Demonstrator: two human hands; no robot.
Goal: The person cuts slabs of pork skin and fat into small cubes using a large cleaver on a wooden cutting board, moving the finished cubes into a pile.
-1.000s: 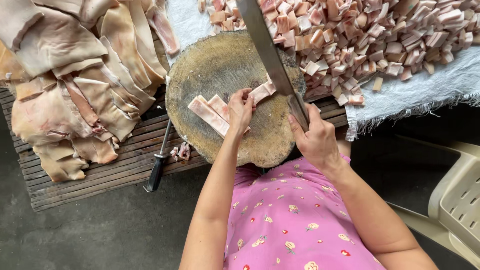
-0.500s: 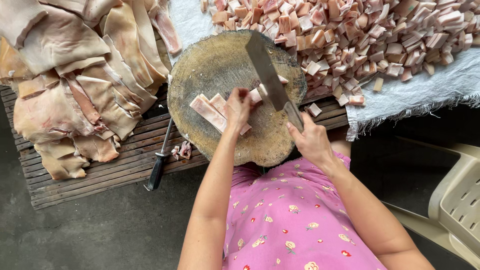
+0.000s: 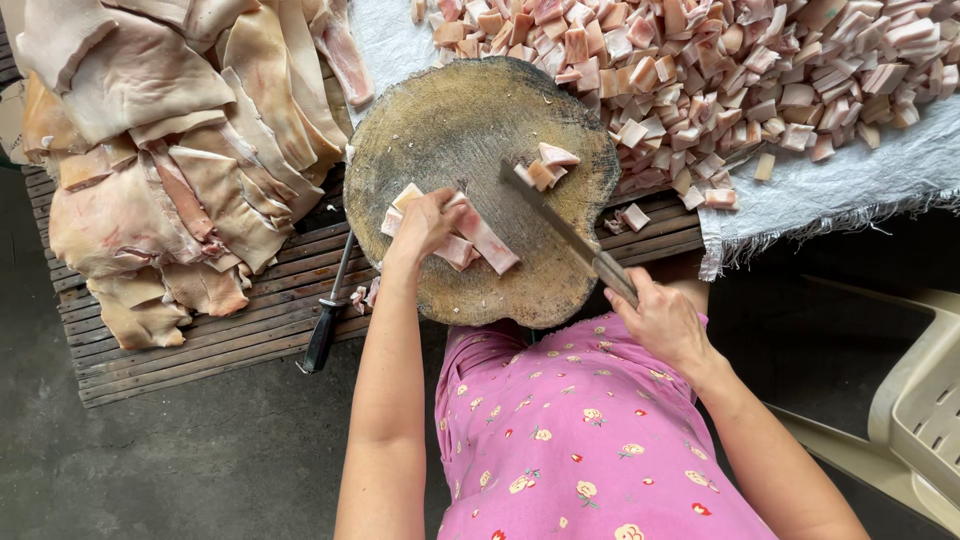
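A round wooden chopping block [image 3: 450, 120] rests on a slatted wooden table. My left hand [image 3: 425, 225] presses down on several strips of pork meat [image 3: 485, 240] lying on the block. My right hand [image 3: 660, 320] grips the handle of a cleaver [image 3: 555, 215], whose blade lies low across the block's right side. A few cut meat cubes [image 3: 545, 165] sit just beyond the blade.
Large slabs of pork skin [image 3: 170, 150] pile up at the left. A heap of cut meat cubes [image 3: 750, 70] covers a white woven sack [image 3: 850, 180] at the right. A black-handled sharpening steel [image 3: 325, 320] lies beside the block. A pale plastic chair [image 3: 920, 410] stands at the right.
The cleaver has come down from raised above the block to low on its surface. Cut cubes now lie past the blade, and my left hand has shifted slightly left on the strips.
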